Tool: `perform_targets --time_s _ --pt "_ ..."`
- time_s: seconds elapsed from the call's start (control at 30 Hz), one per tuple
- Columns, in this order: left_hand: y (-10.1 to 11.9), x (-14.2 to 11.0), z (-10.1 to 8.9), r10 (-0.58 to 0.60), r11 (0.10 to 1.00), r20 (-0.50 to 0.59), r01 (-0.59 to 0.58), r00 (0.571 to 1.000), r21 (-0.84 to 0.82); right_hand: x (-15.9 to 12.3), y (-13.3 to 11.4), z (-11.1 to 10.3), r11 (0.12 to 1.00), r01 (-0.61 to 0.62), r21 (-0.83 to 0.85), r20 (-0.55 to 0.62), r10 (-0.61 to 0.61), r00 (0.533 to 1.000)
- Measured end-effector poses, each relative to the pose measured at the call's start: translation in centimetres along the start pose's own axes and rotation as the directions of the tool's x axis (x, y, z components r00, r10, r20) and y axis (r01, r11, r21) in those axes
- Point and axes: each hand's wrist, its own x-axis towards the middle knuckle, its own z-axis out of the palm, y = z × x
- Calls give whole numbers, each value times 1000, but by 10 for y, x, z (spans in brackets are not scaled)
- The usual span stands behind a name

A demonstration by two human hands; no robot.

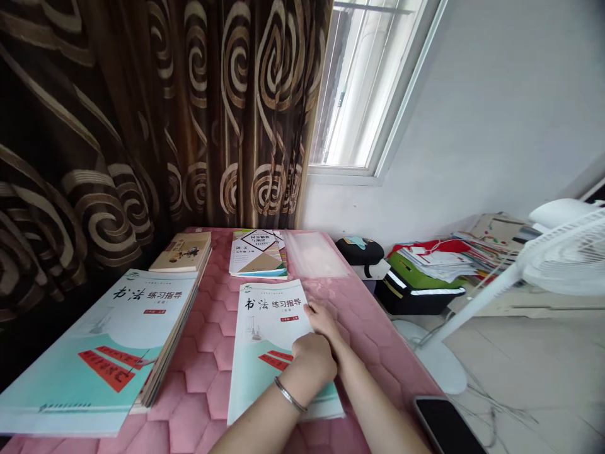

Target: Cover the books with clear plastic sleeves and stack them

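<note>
Touching the front book (269,328) on a pink pad (203,378)

A big brown curtain (118,113) with swirls hangs down the left side. Next to it is a bright window (359,88) with bars, and a pale wall (486,113) fills the right side. Down on the right, a white fan (567,258) stands on a tile floor (520,372). Past the pad sit a black bag (359,251) and a green and black case (420,290), with a pile of papers (439,261) on top of the case.

The pad is soft and puffy, with a six-sided pattern. A stack of blue-green books (99,353) lies on its left side, near the curtain. At the far end are a tan book (182,252), a book with a diamond on its cover (258,252) and a clear plastic sleeve (314,255). A black phone (447,429) lies at the near right corner of the pad.

The front book lies flat in the middle of the pad, and it looks like the blue-green ones. The left hand (312,359) sits on it, with a silver bangle (289,395) on the wrist. Its fingers curl out of sight, so I cannot tell if they grip. The right hand (324,321) touches the left hand, and its fingers bend at the book's right edge. I cannot tell if they hold that edge.
</note>
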Motion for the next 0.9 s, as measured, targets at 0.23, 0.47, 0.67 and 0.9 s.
perform_targets --time_s 0.23,0.47,0.67,0.9 --pt "-61 -27 -10 -69 988 -223 97 972 116 -19 1 10 1000 8 29 -61 -7 998" --pt "-134 8 -5 -138 956 -319 211 938 206 -24 -4 16 996 6 84 -125 4 992" --pt "-121 57 -5 -40 972 -301 107 953 210 -25 -13 13 1000 9 7 -124 -8 992" --pt "-171 62 -34 -117 956 -389 210 914 204 -24 -16 9 1000 7 -19 -80 -8 997"
